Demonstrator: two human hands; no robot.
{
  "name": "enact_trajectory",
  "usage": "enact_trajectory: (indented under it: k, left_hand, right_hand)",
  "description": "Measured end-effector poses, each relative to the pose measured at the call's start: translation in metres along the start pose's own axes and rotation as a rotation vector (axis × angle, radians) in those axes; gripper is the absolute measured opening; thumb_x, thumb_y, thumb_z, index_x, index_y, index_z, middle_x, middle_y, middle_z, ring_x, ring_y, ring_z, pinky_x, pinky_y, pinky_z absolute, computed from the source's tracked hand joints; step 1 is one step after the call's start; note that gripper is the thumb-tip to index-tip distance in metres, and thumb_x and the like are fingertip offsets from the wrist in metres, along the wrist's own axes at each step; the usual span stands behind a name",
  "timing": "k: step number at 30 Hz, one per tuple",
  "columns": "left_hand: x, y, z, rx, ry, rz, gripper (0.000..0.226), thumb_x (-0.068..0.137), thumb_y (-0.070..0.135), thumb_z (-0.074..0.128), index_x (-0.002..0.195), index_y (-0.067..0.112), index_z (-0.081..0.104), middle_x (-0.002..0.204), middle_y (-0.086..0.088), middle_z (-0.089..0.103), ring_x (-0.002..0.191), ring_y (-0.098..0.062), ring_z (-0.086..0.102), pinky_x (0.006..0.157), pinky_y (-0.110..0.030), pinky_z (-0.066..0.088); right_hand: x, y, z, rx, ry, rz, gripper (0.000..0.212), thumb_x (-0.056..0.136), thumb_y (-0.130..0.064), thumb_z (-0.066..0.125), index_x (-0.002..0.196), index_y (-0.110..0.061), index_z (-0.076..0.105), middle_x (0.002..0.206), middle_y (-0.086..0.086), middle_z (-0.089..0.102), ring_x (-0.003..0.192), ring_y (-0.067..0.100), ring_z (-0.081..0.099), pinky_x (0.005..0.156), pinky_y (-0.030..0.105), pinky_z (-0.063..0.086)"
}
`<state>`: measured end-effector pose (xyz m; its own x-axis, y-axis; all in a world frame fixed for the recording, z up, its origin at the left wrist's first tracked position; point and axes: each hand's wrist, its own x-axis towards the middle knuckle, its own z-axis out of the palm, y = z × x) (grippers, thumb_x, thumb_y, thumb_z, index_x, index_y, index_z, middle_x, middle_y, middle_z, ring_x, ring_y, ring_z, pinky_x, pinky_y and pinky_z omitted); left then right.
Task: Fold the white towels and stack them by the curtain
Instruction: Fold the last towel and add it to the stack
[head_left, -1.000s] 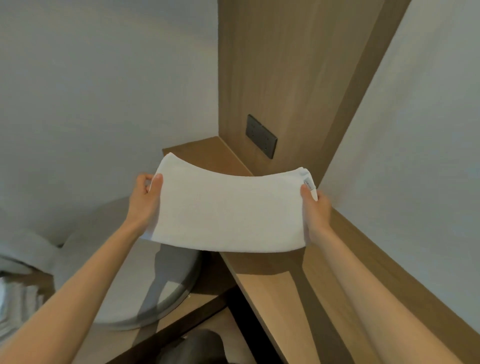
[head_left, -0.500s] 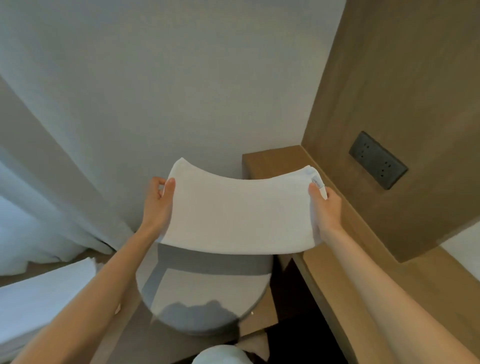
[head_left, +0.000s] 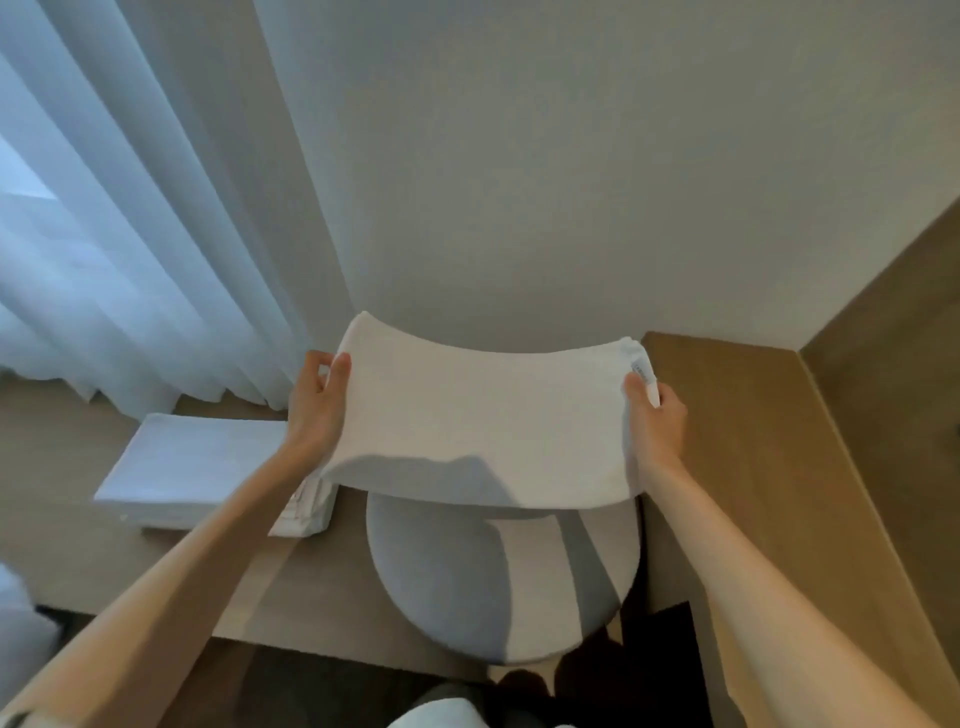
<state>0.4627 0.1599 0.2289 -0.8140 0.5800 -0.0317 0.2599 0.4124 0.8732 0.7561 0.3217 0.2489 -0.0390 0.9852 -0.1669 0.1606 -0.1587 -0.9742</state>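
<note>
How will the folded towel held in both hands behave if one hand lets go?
Probably floppy: the folded towel sags in the middle between the left hand and right hand. Likely light, since pinches at its ends carry it. Released on one side, it would probably droop.

The towel (head_left: 483, 421) hides part of the grey stool (head_left: 498, 577).

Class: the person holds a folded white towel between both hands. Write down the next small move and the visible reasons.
Probably carry the folded white towel leftward and lower it onto the stack of folded white towels. The left hand and right hand grip its ends above the round grey stool, and the stack lies to the left, beside the sheer white curtain.
</note>
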Motion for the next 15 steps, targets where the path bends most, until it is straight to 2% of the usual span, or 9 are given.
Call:
enact_trajectory:
  k: [2,6,10,12,15]
  left_hand:
    - [-0.005,-0.010,-0.011,-0.001,0.056,-0.061,0.028,0.099,0.047,0.035,0.099,0.020,0.040,0.083,0.001,0.050,0.073,-0.016,0.051,0.059,-0.031,0.039]
    - [-0.012,-0.025,-0.032,-0.047,0.138,-0.158,0.030,0.099,0.046,0.036,0.104,0.017,0.042,0.089,0.003,0.048,0.077,-0.014,0.050,0.062,-0.028,0.038]
    - [-0.010,-0.040,-0.056,-0.032,0.192,-0.181,0.032,0.099,0.048,0.036,0.102,0.017,0.042,0.086,0.005,0.048,0.075,-0.012,0.049,0.059,-0.026,0.035]
    - [-0.002,-0.051,-0.071,-0.031,0.213,-0.196,0.033,0.098,0.048,0.037,0.101,0.016,0.043,0.086,0.003,0.050,0.075,-0.014,0.050,0.059,-0.027,0.034]
    - [0.019,-0.073,-0.096,-0.076,0.231,-0.230,0.032,0.097,0.048,0.040,0.100,0.016,0.044,0.088,0.000,0.051,0.079,-0.017,0.050,0.068,-0.031,0.037]
  right_hand:
    - [0.002,0.001,0.013,-0.022,-0.036,0.000,0.016,0.093,-0.031,0.054,0.091,-0.015,0.059,0.084,-0.001,0.061,0.075,0.015,0.057,0.066,0.030,0.046]
    - [0.005,-0.002,0.041,-0.009,-0.102,-0.019,0.015,0.094,-0.029,0.055,0.081,-0.022,0.056,0.077,-0.006,0.059,0.068,0.009,0.056,0.057,0.024,0.043]
    - [0.002,-0.001,0.074,0.015,-0.179,-0.002,0.015,0.095,-0.029,0.054,0.094,-0.015,0.060,0.084,-0.002,0.064,0.073,0.010,0.060,0.061,0.025,0.047]
    - [-0.001,0.001,0.096,0.018,-0.204,0.016,0.013,0.094,-0.029,0.054,0.092,-0.017,0.060,0.085,-0.002,0.065,0.072,0.010,0.061,0.060,0.024,0.047]
    - [-0.005,0.004,0.135,0.014,-0.218,0.033,0.013,0.093,-0.027,0.056,0.089,-0.015,0.059,0.089,0.005,0.064,0.078,0.018,0.060,0.069,0.032,0.049]
